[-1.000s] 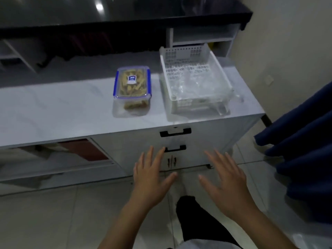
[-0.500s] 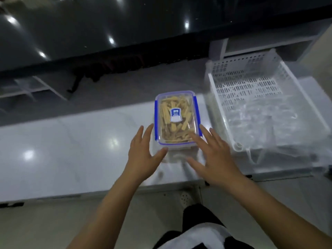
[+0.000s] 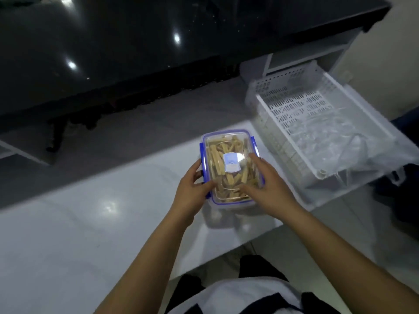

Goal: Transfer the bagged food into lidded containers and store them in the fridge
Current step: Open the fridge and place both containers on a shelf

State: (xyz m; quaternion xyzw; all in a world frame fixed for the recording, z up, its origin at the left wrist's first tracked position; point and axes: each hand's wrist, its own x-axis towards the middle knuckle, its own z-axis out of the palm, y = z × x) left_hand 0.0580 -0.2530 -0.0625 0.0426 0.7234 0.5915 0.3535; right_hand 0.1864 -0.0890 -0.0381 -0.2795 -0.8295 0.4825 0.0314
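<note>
We hold the lidded container [image 3: 229,168] between both hands near the front edge of the white surface [image 3: 90,223]. It is clear with blue clips along its long sides, a pale label sits on the lid, and tan strips of food fill it. Our left hand [image 3: 192,191] grips the container's left side, its fingers [image 3: 196,172] curled against the blue clip and the thumb laid on the near left corner of the lid. Our right hand [image 3: 267,186] grips the right side, with fingers wrapped over the lid's right edge and the thumb stretched across the near end. Whether the container rests on the surface or is lifted just clear of it, we cannot tell. To the right stands a white perforated basket [image 3: 294,137] with crumpled clear plastic bags [image 3: 335,141] inside. A dark glossy panel [image 3: 136,41] runs along the far side.
</note>
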